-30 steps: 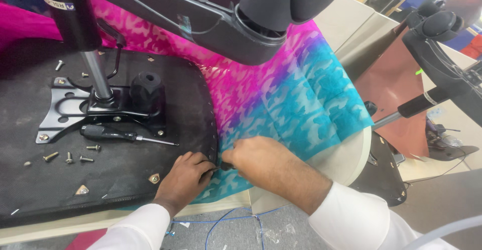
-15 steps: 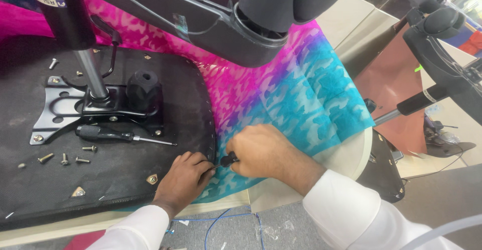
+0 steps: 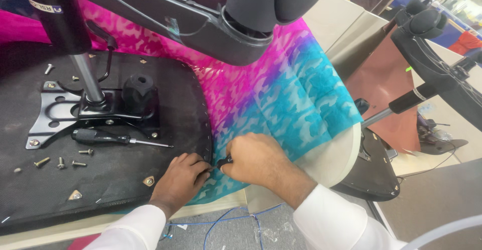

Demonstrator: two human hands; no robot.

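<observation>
A pink and turquoise patterned cloth [image 3: 281,94] covers the table across the middle of the frame, with an upturned black chair seat [image 3: 100,179] lying at left (its metal mounting plate [image 3: 75,114] faces up). At lower centre the right hand [image 3: 256,159] is closed around a small black tool [image 3: 224,162] at the seat's edge; the left hand [image 3: 182,178] presses bent fingers there, holding nothing visible. A black screwdriver [image 3: 108,138] and loose screws [image 3: 60,162] lie at left.
</observation>
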